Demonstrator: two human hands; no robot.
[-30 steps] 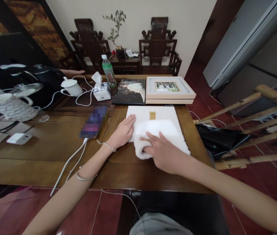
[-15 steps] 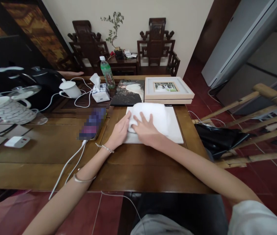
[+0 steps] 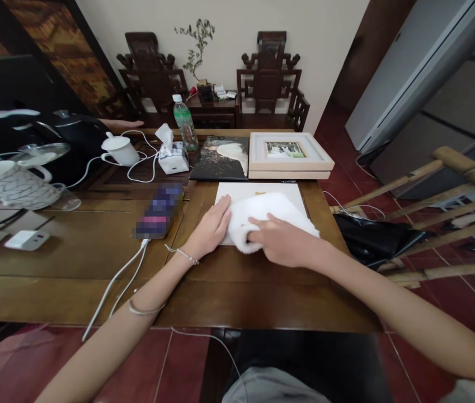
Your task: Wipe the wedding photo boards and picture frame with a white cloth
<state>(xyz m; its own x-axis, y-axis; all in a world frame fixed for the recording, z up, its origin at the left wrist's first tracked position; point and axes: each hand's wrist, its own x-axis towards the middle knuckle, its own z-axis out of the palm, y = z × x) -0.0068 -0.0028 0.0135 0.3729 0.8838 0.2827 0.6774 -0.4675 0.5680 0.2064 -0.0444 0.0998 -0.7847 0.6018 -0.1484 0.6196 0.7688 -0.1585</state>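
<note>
A folded, fluffy white towel (image 3: 279, 210) lies on a flat white panel (image 3: 237, 188), overhanging its near edge. My right hand (image 3: 281, 240) grips the towel's near left part, with some fingertips hidden in its folds. Flat at the panel's left edge, my left hand (image 3: 210, 226) has its fingers stretched out beside the towel. A small tan mark shows on the panel just beyond the cloth. The panel's near right part is covered.
Behind the panel lie a dark picture (image 3: 220, 159) and pale framed pictures (image 3: 290, 165), stacked. A charging phone (image 3: 159, 211), tissue box (image 3: 173, 159), green bottle (image 3: 186, 126), lidded white cup (image 3: 120, 151) and patterned mug (image 3: 14, 187) stand leftward. A bamboo chair (image 3: 464, 173) is at right.
My right hand has drawn the towel toward me and to the right, uncovering the panel's far part. My left hand has shifted slightly, staying at the left edge.
</note>
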